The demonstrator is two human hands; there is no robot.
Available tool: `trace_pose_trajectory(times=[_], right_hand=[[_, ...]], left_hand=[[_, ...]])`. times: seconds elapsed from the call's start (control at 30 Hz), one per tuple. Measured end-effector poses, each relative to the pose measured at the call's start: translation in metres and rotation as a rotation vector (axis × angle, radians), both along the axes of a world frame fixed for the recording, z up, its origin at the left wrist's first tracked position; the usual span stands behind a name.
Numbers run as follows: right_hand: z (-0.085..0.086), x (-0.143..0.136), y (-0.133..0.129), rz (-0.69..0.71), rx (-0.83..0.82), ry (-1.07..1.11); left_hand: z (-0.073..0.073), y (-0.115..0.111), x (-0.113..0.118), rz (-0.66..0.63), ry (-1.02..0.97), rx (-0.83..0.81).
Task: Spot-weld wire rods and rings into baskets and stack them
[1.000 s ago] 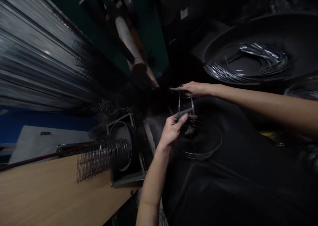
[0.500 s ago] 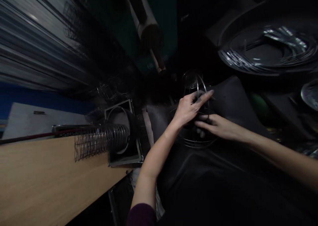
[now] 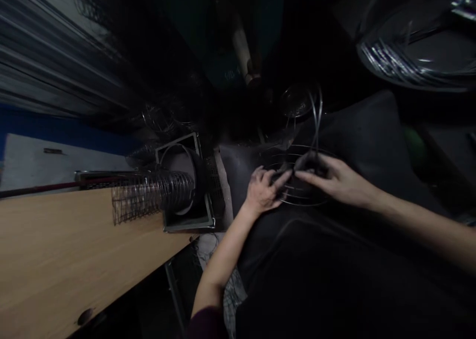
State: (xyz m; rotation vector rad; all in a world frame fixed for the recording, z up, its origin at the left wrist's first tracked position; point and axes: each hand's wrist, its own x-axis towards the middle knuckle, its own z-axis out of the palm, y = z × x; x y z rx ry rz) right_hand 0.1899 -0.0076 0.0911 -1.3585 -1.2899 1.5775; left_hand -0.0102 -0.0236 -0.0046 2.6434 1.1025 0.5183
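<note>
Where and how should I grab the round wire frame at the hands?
Probably by the near rim of the round wire frame, coming from the body side: its thin, curved edge shows there, while the left hand and right hand crowd its middle.

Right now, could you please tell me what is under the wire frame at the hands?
Dark cloth shows beneath the wire frame and past its near edge. The left hand and right hand cover part of its middle, hiding what lies there.
</note>
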Motion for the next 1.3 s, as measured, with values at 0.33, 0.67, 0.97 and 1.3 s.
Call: trace_pose_trajectory(times=[0.33, 0.67, 0.97, 1.3], right_hand=[[0.024, 0.0, 0.086, -0.106, -0.06, 0.032], [0.053, -0.013, 0.142, -0.038, 0.052, -0.031], [0.062, -0.021, 0.179, -0.085, 0.068, 0.041], [0.062, -0.028, 0.205, -0.223, -0.024, 0.153]], left_hand=[[0.05, 0.065, 0.012, 0.156, -0.531, -0.004], [0.065, 0.114, 0.008, 0.249, -0.658, 0.144], [0.071, 0.155, 0.007, 0.244, -0.721, 0.164], [0.08, 0.178, 0.003, 0.251, -0.741, 0.038]])
